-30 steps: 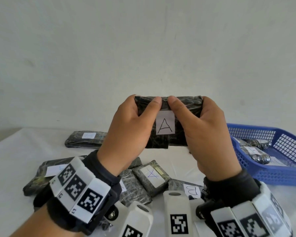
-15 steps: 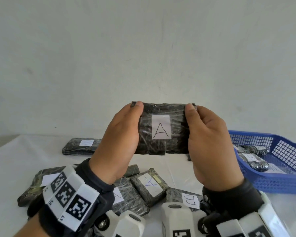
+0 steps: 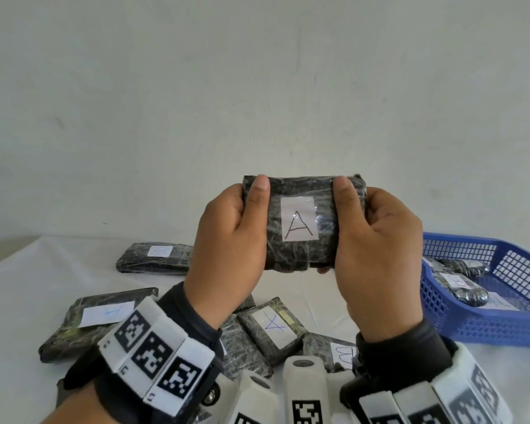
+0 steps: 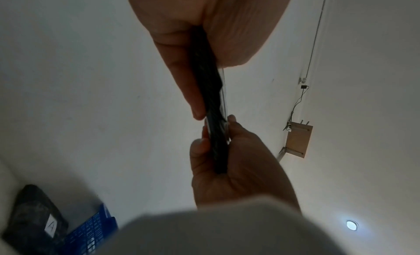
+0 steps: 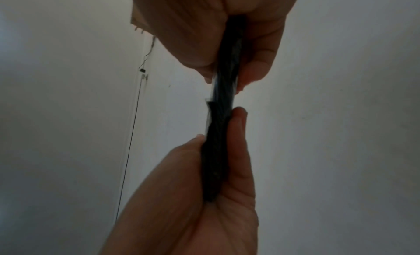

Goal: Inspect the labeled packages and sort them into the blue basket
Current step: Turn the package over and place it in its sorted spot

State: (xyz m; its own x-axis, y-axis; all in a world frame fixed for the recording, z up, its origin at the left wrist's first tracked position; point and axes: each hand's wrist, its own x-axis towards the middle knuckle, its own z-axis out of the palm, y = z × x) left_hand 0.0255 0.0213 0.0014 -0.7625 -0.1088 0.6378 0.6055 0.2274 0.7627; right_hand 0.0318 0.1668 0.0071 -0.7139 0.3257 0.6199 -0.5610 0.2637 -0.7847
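Both hands, left hand [image 3: 230, 240] and right hand [image 3: 377, 258], grasp the black package [image 3: 300, 255] marked A with their fingers, above the bench [image 3: 19, 301], left of the blue basket [image 3: 487, 325].

**Dark package pinched edge-on between two hands**

Seen from the left wrist: left hand [image 4: 204, 43] at top, gripping the upper end of a thin black package [image 4: 214, 118] between thumb and fingers. Right hand [image 4: 236, 169] below, pinching the lower end the same way. Package held edge-on, clear film glinting along one side. Lower left: another dark package [image 4: 34, 223] with a white label marked "A", just beside a blue basket [image 4: 90, 230]. Pale, blurred wrist mount [image 4: 216, 235] across the bottom. Ceiling light [image 4: 351, 225] lower right; wooden bracket [image 4: 297, 139] and cable [image 4: 316, 34] on the wall.
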